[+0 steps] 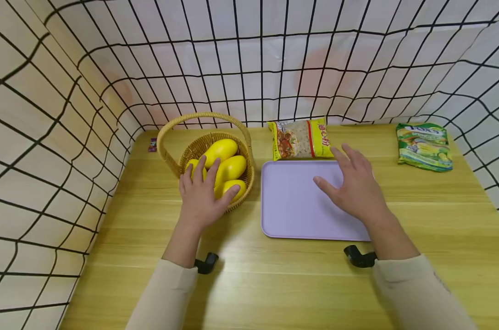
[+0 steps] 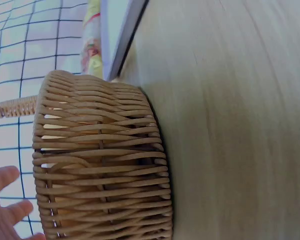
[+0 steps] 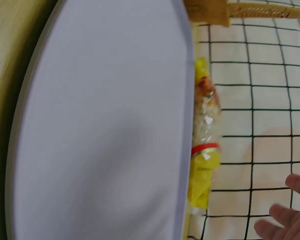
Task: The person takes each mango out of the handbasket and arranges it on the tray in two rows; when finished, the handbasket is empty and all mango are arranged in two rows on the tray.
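Observation:
A wicker basket (image 1: 249, 183) with a tall arched handle stands on the left of the table, holding several yellow mangoes (image 1: 221, 151), smooth and oval. My left hand (image 1: 200, 197) hovers at the basket's near side with fingers spread, holding nothing; in the left wrist view its fingertips (image 2: 21, 210) show beside the woven wall. On the right, my right hand (image 1: 354, 188) is held over the right part of a lilac tray (image 1: 299, 201), fingers extended and nothing in them. The right wrist view shows the tray's bare surface (image 3: 105, 100) below that hand.
Behind the tray lies a yellow and clear food packet (image 1: 301, 139). A green Fox's candy bag (image 1: 424, 146) lies at the far right, and a small purple packet (image 1: 152, 145) left of the basket. White sheeting with black grid lines (image 1: 262, 59) walls the table's back and sides.

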`<action>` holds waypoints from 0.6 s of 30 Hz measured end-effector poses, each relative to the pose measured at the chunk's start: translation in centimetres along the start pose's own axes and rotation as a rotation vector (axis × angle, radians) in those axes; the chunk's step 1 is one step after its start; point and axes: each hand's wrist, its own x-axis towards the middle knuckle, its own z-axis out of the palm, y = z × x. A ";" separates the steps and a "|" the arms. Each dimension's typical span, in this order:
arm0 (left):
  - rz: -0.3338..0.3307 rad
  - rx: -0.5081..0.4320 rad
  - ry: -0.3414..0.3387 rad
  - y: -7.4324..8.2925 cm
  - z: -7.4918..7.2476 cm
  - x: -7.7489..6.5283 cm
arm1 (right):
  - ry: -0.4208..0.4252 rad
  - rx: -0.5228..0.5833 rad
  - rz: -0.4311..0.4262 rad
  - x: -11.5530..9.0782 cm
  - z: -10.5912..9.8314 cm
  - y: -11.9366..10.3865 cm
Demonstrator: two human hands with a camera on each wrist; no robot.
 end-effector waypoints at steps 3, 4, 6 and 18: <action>0.024 -0.081 0.073 -0.4 -0.1 -0.5 | 0.031 0.082 -0.015 -0.2 -0.2 -0.9; 0.023 -0.106 0.096 -0.5 -0.1 -0.7 | 0.041 0.104 -0.022 -0.3 -0.3 -1.2; 0.014 -0.153 0.153 -0.8 0.0 -0.9 | 0.061 0.149 -0.042 -0.5 -0.3 -1.8; -0.153 -0.517 0.527 -2.9 1.8 -1.9 | 0.067 0.257 -0.165 -1.1 1.2 -4.6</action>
